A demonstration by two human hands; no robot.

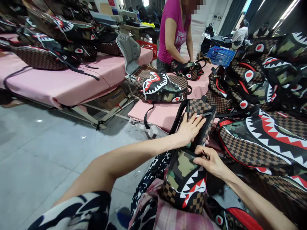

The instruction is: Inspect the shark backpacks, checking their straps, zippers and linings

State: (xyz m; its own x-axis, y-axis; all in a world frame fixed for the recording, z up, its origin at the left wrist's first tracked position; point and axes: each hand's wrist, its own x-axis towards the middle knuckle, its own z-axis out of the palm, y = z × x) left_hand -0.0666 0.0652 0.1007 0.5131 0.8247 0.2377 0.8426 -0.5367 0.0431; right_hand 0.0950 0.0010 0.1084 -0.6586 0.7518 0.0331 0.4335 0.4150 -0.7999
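Note:
Across my lap lies a backpack [184, 172] in brown check and camouflage, with a printed shark mouth. Its upper part, checkered with a black edge, rests on the edge of the pink table. My left hand [190, 130] lies flat over that upper part, fingers spread. Just below it, my right hand [208, 159] has thumb and fingers pinched at the black seam of the backpack. A small dark piece shows at those fingertips, too small to name. What lies inside the pinch is hidden.
Similar backpacks are piled on my right [263, 137], and another bag [163, 86] lies ahead on the pink table [158, 116]. Across it a person in a magenta shirt [171, 35] handles a bag. A second pink table [72, 86] with stacked bags and a grey chair [129, 51] stand left.

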